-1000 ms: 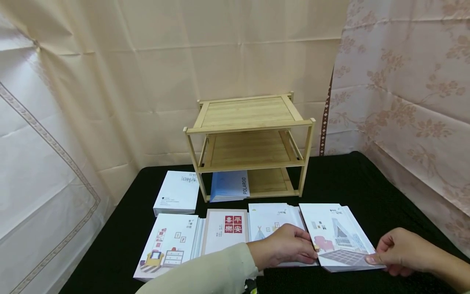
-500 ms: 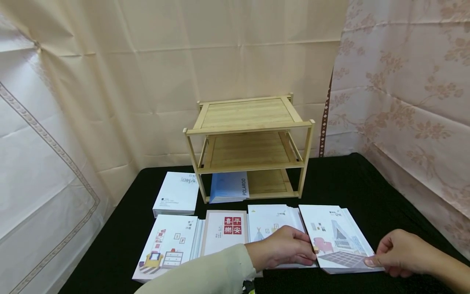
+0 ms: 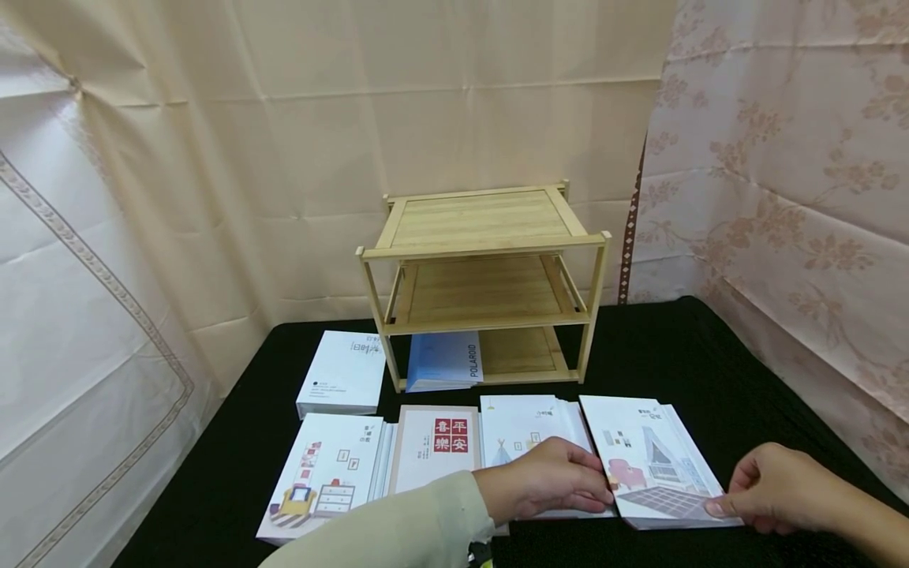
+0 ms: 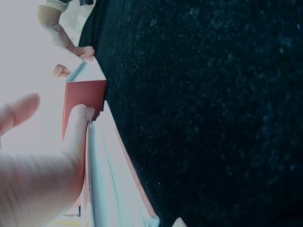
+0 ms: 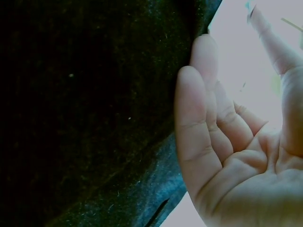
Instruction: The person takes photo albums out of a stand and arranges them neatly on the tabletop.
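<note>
A row of illustrated books lies along the front of the black table. The rightmost book, with a red armchair on its white cover, is between my hands. My left hand rests over the neighbouring tent book, fingers curled at the rightmost book's left edge. In the left wrist view its thumb presses the page edges beside a red cover. My right hand pinches the book's near right corner, thumb on top. In the right wrist view that hand lies beside the black cloth.
A three-tier bamboo shelf stands at the back of the table, with a blue Polaroid book on its bottom tier. A white book lies to its left. A red-squares book and a yellow-armchair book fill the row's left.
</note>
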Demonstrator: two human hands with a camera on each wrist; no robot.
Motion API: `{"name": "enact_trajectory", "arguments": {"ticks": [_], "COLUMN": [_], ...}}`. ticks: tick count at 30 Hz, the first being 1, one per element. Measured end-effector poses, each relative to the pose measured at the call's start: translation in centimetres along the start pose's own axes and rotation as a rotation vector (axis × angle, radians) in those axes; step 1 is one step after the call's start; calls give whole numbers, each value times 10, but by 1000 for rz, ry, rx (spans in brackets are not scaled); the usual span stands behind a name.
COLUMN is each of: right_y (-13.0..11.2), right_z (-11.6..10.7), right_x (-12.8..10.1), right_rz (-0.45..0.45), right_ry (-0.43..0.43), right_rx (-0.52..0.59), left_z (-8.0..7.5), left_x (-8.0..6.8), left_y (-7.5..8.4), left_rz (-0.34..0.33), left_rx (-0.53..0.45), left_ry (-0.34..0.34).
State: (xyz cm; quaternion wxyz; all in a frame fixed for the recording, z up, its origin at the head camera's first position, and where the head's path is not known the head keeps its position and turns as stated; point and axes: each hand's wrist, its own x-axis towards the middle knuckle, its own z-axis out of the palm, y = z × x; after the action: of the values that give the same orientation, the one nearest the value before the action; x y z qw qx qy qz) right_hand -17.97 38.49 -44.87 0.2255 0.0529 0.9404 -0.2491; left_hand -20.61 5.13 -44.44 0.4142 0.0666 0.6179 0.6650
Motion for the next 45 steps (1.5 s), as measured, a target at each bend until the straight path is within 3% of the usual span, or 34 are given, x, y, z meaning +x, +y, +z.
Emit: {"name": "enact_trajectory", "arguments": {"ticks": [7,14,24,35,45], "right_y": [-4,-18,-62,-107,-144], "right_z": [-2,-7,-13,-4,-8], "right_x": [1,1,0,6,21], "right_rz": [-16,-103,-247,-331,-455], "right_ry": [17,77,98,156,148], "right_rx": [-42,-135,-134,-139,-77], "left_z": [0,-9,-32,-52,-79], "left_x": [-4,-13,-21,-30,-38], "left_y": [2,11,22,42,56], "left_rz": [6,29,101,159,207], "left_rx": [2,61,59,13,57], "left_ry": [4,29,70,142,228]}}
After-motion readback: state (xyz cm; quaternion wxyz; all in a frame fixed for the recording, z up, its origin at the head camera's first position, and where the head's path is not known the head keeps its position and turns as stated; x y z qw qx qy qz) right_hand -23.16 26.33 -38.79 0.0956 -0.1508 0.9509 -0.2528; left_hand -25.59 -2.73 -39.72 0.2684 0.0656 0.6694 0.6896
